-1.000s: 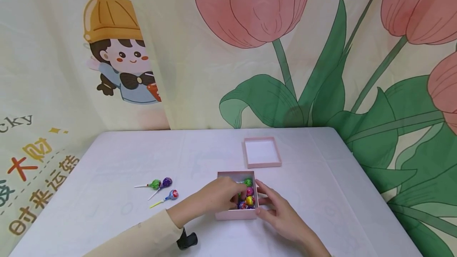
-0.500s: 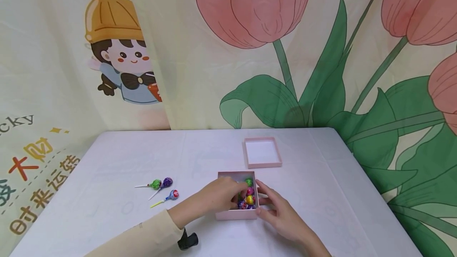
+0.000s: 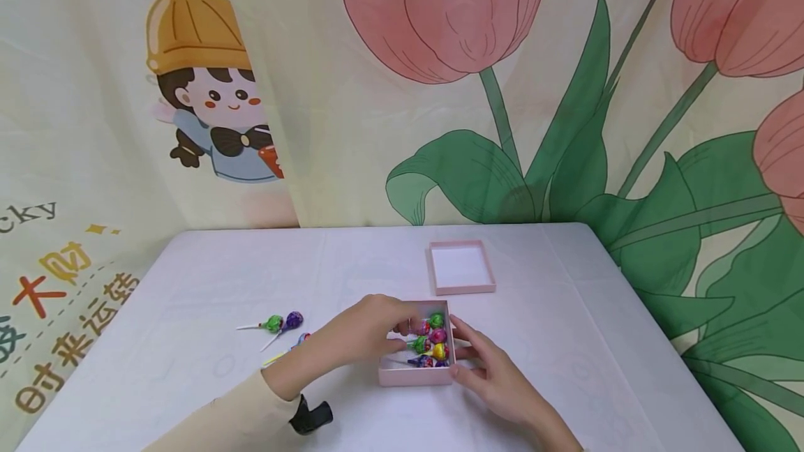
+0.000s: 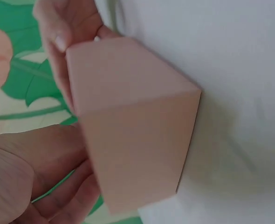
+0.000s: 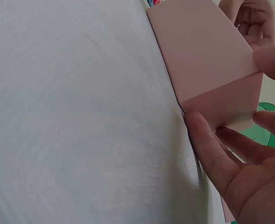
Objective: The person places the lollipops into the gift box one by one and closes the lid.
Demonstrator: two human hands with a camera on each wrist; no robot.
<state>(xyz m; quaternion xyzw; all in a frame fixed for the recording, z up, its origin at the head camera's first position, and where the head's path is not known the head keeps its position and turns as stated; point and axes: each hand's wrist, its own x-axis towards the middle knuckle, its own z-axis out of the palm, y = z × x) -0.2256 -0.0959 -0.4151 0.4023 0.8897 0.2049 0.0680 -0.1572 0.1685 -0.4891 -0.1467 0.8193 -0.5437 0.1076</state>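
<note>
A pink open-topped box (image 3: pixel 414 377) stands on the table with several wrapped lollipops (image 3: pixel 421 344) inside, in green, pink, yellow and dark wrappers. My left hand (image 3: pixel 377 326) is over the box's left rim, thumb and index finger apart, its fingertips partly hidden. In the left wrist view that hand (image 4: pixel 44 172) is beside the box wall (image 4: pixel 133 154); no lollipop shows in it. My right hand (image 3: pixel 496 375) holds the box's right side. The right wrist view shows its thumb (image 5: pixel 271 63) at the upper corner and its fingers against the side wall.
Left of the box lie a green lollipop (image 3: pixel 273 324), a purple lollipop (image 3: pixel 293 320) and a blue one (image 3: pixel 303 338) partly behind my left forearm. The pink box lid (image 3: pixel 463 267) lies inside-up behind the box. A printed cloth (image 3: pixel 339 124) hangs past the table's far edge.
My left hand has drawn back up and left from inside the box, uncovering more lollipops. Its forearm now partly covers the blue lollipop. The right hand and box have stayed put.
</note>
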